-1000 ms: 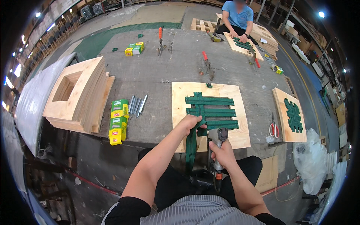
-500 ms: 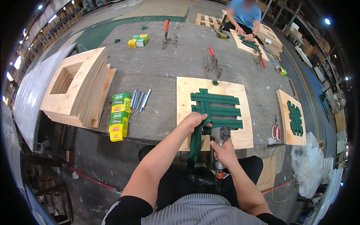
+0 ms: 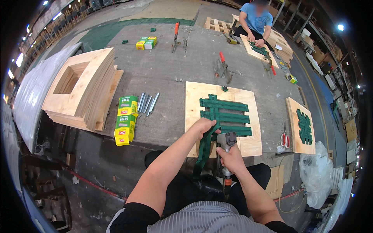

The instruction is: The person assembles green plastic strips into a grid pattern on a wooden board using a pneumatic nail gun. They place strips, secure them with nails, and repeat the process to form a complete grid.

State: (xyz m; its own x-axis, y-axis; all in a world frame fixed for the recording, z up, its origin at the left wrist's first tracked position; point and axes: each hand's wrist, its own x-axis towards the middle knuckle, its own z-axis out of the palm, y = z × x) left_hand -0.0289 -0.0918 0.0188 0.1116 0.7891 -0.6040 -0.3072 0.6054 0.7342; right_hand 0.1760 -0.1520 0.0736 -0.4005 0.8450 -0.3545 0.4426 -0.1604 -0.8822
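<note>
A square plywood panel [image 3: 254,116] lies at the table's near edge, its opening crossed by several dark green webbing bands [image 3: 229,117] running sideways. One lengthwise green webbing strap [image 3: 203,153] passes across them at the left, and its loose tail hangs over the near edge. My left hand [image 3: 204,127] is closed on this strap at the panel's near side. Around a grey pneumatic staple gun [image 3: 227,140] my right hand [image 3: 232,158] is wrapped. The gun's head is beside the lowest band, close to my left fingers; whether its nose touches the webbing is hidden.
Left are stacked plywood frames [image 3: 81,81], green-yellow boxes [image 3: 125,120] and metal staple strips [image 3: 147,104]. Red-handled tools [image 3: 222,62] lie beyond the panel. Right are scissors [image 3: 284,139], another webbed panel [image 3: 296,116] and a plastic bag [image 3: 316,174]. A co-worker [image 3: 256,19] handles a panel far right.
The view has shifted slightly. My left hand keeps hold of the strap, its fingers drawn in a little around it. The staple gun stays in my right hand, nearly in place.
</note>
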